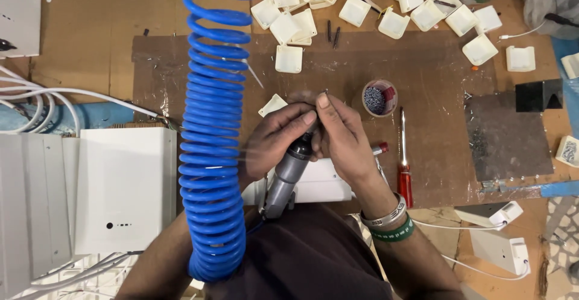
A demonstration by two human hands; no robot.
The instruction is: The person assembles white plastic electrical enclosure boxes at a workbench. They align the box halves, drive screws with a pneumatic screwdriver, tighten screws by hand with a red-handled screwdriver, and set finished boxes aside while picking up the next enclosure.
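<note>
Here your left hand was wrapped around the upper part of a grey cylindrical air-powered screwdriver, with the fingers closed on its body just above the middle of the wooden workbench. Your right hand met it at the tool's tip; the thumb and the forefinger were pressed together there, pinching something too small to tell. The tool stood tilted, its lower end near your chest. A thick blue coiled plastic hose hung just beside your left hand. Near your right hand lay a red-handled screwdriver and a small round clear cup of dark screws. Many small white plastic covers were scattered at the far edge, well apart from both hands.
</note>
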